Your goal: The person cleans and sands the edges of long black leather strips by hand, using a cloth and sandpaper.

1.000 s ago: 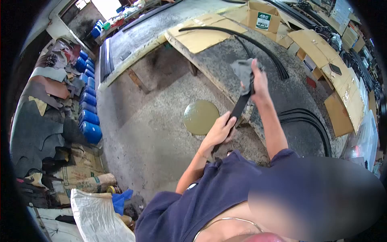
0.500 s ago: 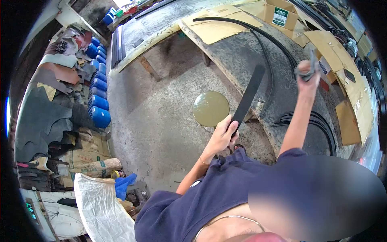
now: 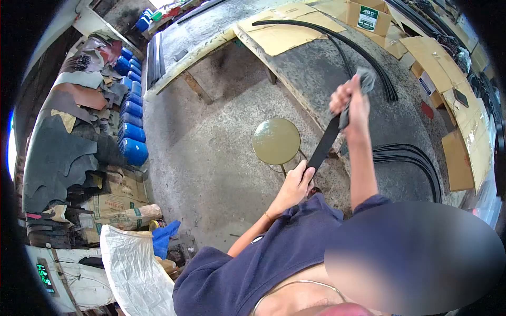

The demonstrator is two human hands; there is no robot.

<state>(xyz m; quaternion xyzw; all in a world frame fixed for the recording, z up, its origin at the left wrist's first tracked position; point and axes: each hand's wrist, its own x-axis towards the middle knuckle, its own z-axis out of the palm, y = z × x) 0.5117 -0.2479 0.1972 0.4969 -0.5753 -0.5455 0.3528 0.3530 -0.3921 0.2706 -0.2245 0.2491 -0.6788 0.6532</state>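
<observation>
My left hand (image 3: pixel 296 185) is closed round the near end of a flat black strip (image 3: pixel 323 147), perhaps a belt or leather strap. The strip slants up and away over the edge of the worktable (image 3: pixel 295 66). At its far part, my right hand (image 3: pixel 354 105) is closed on a crumpled grey cloth (image 3: pixel 365 80), which lies against the strip. The cloth and fingers hide the strip's far end. Beyond my right hand, a bundle of long black strips (image 3: pixel 369 58) curves across the table. Another bundle of black strips (image 3: pixel 416 152) lies to the right of my right forearm.
A round-topped stool (image 3: pixel 276 141) stands on the floor left of the table. Cardboard sheets (image 3: pixel 287 37), an open box (image 3: pixel 369 23) and a phone (image 3: pixel 460 98) lie along the table. Blue containers (image 3: pixel 132 131) line the left side beside piled leather pieces (image 3: pixel 58 158).
My right hand has come left and slightly down with the cloth, from beside the cardboard onto the far part of the black strip. My left hand keeps its hold, shifting slightly.
</observation>
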